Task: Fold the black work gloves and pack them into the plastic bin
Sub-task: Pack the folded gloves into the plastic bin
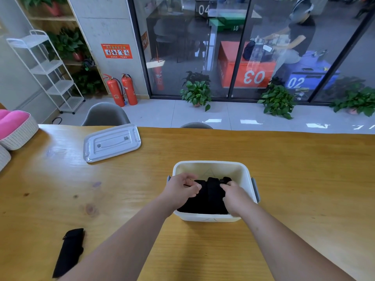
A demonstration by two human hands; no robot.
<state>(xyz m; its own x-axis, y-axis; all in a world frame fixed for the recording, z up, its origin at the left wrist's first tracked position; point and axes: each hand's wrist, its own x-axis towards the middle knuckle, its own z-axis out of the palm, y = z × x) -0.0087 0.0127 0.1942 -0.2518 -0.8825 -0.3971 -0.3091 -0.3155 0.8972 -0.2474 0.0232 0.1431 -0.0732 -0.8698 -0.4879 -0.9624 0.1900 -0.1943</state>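
One plastic bin (pixel 211 169) at centre holds folded black gloves (pixel 213 195); number indistinct. Two hands inside: left hand (pixel 182 189) and right hand (pixel 235 196) both clutch the bundle. One loose glove (pixel 70 252) at 7 o'clock, near the table (pixel 304 179) edge. One lid (pixel 111 142) at 10 o'clock. Tabletop runs wide toward 3 o'clock.

Head camera (worn) looks forward-down.
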